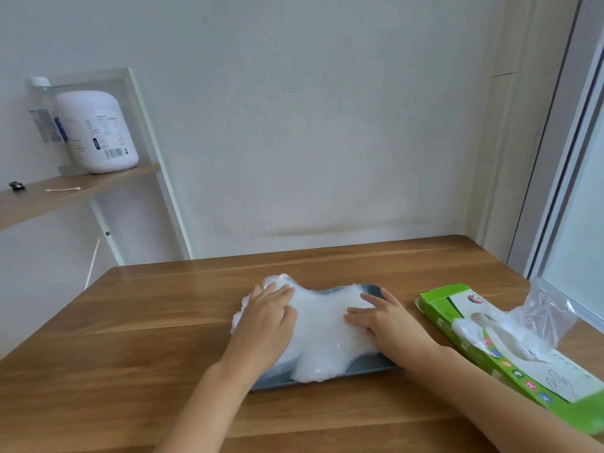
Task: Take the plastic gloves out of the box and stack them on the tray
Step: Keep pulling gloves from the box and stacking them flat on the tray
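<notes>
A pile of clear plastic gloves [322, 331] lies on a grey-blue tray [366, 367] in the middle of the wooden table. The pile spills over the tray's left and front edges. My left hand [266, 317] lies flat on the left part of the pile, fingers together. On the right part rests my right hand [380, 318], flat, fingers slightly spread. Neither hand grips anything. To the right lies the green and white glove box [510, 364], with a crumpled glove [536, 318] sticking up out of its opening.
The wooden table [147, 338] meets a white wall at the back. A shelf [58, 194] at the left holds a white jar [96, 132], a clear bottle and a cotton swab. A window frame [565, 191] runs along the right side, close to the box.
</notes>
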The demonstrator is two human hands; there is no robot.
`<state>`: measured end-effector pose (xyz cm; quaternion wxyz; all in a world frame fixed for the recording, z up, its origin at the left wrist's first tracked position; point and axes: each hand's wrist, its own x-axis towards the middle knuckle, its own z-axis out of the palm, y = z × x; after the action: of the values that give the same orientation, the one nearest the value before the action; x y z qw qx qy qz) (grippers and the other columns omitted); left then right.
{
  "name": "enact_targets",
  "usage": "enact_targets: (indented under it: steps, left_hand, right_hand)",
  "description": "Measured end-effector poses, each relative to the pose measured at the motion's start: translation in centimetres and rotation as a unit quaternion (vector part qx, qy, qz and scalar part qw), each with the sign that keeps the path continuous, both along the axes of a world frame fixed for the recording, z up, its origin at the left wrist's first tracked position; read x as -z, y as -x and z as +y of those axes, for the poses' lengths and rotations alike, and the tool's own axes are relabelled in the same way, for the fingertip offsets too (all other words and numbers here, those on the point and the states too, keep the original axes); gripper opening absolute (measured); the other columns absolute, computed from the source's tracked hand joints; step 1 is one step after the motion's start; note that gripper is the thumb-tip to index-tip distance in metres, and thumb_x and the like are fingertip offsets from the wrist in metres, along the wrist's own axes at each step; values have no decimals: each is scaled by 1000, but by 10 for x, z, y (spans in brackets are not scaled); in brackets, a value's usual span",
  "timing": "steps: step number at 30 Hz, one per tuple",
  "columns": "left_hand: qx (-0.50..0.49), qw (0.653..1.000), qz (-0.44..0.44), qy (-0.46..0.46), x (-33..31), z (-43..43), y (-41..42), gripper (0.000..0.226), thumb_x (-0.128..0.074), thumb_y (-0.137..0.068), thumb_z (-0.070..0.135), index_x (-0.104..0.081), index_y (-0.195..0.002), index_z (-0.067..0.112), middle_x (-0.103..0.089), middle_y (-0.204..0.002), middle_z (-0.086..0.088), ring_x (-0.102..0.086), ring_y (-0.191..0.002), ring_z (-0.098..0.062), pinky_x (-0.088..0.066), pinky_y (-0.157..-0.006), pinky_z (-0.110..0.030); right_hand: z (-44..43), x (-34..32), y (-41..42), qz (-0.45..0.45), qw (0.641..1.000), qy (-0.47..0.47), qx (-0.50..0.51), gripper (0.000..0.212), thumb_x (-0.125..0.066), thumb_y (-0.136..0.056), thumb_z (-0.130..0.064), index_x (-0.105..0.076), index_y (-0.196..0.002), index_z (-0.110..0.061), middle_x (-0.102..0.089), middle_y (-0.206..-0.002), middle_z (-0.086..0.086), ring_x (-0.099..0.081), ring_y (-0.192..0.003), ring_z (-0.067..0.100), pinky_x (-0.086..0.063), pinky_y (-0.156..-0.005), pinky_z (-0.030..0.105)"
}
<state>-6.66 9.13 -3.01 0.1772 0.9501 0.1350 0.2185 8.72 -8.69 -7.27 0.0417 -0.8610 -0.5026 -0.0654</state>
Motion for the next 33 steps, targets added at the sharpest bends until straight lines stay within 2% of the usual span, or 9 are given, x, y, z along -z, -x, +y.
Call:
enact_targets:
  steps: [5, 9, 12, 18, 21, 25, 28, 30, 33]
  left_hand:
    - [51, 994, 89, 40, 11, -27, -31, 46, -32, -105, 30, -38, -147, 13, -40, -152, -2, -34, -139, -14, -21, -111, -22]
    - [52, 973, 225, 3, 42, -23, -40, 62, -28, -103, 47, -9, -155, 19, -5, -163, 1, 0, -149, -15, 1, -120, -36]
    - [55, 965, 255, 13, 53, -16, -43, 64, -22, -102, 51, -3, -156, 22, 5, -162, 5, 9, -149, -14, 8, -120, -42]
    - [16, 927, 115, 356, 27, -2, -45, 32, -42, -103, 17, -62, -127, 18, -62, -129, -3, -56, -115, -15, -42, -94, -23]
    - [52, 944, 200, 258, 17, 7, -37, 37, -47, -100, 11, -54, -135, 21, -58, -131, 4, -52, -120, -10, -40, -91, -10]
    - [35, 925, 359, 115, 12, 10, -29, 75, -54, -94, 48, -18, -154, 20, -16, -160, 4, -19, -146, -17, -18, -119, -34]
    - [-41, 945, 262, 189, 7, 15, -32, 37, -41, -102, 41, -62, -114, 14, -59, -112, 3, -55, -104, -15, -37, -97, -28]
    - [-96, 970, 182, 132, 9, 23, -36, 33, -41, -102, 35, -64, -82, 23, -54, -81, 7, -50, -77, -10, -41, -76, -29]
    - [-92, 967, 231, 49, 10, 24, -38, 13, -53, -96, 37, -66, -98, 36, -58, -98, 9, -51, -90, -12, -40, -73, -24]
  right_hand:
    - [1, -9, 8, -29, 997, 54, -38, 40, -30, -102, -30, -44, -140, -30, -42, -147, -12, -18, -145, 16, 13, -115, 40]
    - [-6, -22, 11, 49, 996, 59, -41, 52, -31, -97, -57, -48, -138, -31, -43, -147, -7, -22, -142, 10, 13, -116, 33]
    - [1, -26, 17, 147, 987, -67, -21, 51, -26, -97, -55, -55, -133, -31, -24, -157, 0, -15, -145, 13, 1, -117, 28]
    - [44, -19, 32, 271, 955, -119, 7, 43, -31, -104, -20, -36, -146, -18, -21, -158, -2, -34, -138, 16, -27, -102, 18]
    - [53, -2, 26, 261, 962, -68, 33, 44, -29, -103, -15, -34, -146, -13, -26, -156, 6, -29, -141, 23, -23, -108, 25]
    - [42, 14, 20, 206, 977, 30, 37, 58, -26, -101, -47, -8, -153, -27, 4, -161, 3, 8, -147, 23, 2, -118, 39]
    - [32, 7, 12, 237, 969, 52, 43, 62, -27, -99, -54, -6, -153, -32, 9, -160, -2, 12, -147, 23, 6, -118, 42]
    - [32, -2, 10, 275, 959, 23, 59, 52, -28, -103, -39, -16, -152, -24, -2, -161, -1, 2, -148, 26, -3, -119, 44]
    - [37, -13, 6, 305, 947, -47, 84, 40, -39, -101, -33, -48, -137, -17, -44, -144, 4, -43, -127, 20, -35, -105, 30]
